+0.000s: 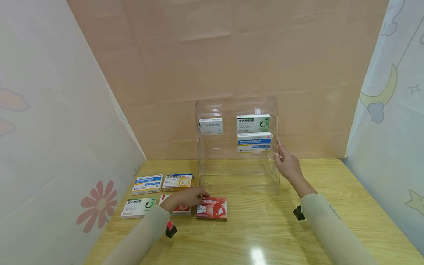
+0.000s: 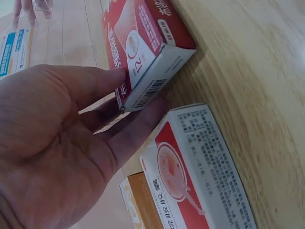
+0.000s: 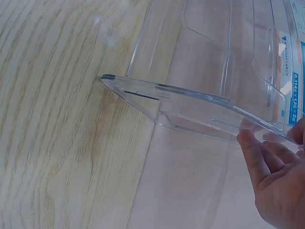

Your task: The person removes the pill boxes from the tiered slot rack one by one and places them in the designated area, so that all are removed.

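Note:
My left hand [image 1: 188, 197] pinches the near end of a red medicine box [image 1: 212, 208] on the table, thumb on its printed face in the left wrist view and fingers around its end. Close beside those fingers lies a white-and-red medicine box [image 2: 193, 167], partly covered by the hand in the head view. With my right hand [image 1: 287, 162] I hold the right side panel of a clear acrylic display rack [image 1: 238, 170]. A blue-and-white medicine box [image 1: 254, 142] stands on the rack near that hand. Above it is a green-and-white box [image 1: 253, 124], and a white box [image 1: 211, 127] stands upper left.
Left on the wooden table [image 1: 251, 228] lie another blue-and-white box [image 1: 147, 184], a vitamin D box [image 1: 177, 182] and another green-and-white box [image 1: 138, 208]. A brown covered wall [image 1: 212, 55] rises behind the rack, with patterned sheets at both sides.

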### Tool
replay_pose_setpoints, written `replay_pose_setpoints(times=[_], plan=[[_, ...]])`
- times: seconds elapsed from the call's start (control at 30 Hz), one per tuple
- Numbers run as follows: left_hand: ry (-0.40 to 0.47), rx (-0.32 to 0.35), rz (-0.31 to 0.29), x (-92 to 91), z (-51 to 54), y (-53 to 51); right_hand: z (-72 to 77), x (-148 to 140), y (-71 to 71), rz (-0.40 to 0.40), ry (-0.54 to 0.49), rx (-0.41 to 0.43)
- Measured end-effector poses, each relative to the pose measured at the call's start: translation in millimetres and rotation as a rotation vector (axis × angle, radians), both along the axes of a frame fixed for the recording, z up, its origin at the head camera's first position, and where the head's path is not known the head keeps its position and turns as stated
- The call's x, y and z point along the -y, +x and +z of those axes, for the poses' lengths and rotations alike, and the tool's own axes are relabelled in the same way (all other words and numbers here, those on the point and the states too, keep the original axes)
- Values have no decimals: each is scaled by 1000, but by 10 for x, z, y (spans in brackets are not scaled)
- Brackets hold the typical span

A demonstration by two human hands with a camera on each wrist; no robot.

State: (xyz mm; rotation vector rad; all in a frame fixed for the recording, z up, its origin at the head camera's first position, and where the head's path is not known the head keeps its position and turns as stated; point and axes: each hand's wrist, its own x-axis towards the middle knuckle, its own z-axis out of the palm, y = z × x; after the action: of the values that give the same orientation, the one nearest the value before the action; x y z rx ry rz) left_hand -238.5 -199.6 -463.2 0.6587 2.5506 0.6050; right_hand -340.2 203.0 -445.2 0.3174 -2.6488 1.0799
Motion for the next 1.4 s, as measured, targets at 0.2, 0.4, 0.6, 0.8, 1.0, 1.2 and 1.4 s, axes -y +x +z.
replay_pose_setpoints(times=[0.2,0.4,0.6,0.8,1.0,1.2,1.4], plan=[[-16,17,15,2,32,16,0,3,9,-5,1,8],[-19,23,19,-60,185,25,7,2,16,-1,1,3],[0,-41,1,-132,332,-71,14,9,22,-2,7,14],[82,-106,11,-228,428,-216,34,18,38,2,3,29],[170,-210,44,-387,550,-337,47,8,47,-10,17,33],[286,-246,106,-521,647,-458,45,2,42,-3,12,21],[401,-316,146,-662,727,-606,22,3,31,1,1,22]])
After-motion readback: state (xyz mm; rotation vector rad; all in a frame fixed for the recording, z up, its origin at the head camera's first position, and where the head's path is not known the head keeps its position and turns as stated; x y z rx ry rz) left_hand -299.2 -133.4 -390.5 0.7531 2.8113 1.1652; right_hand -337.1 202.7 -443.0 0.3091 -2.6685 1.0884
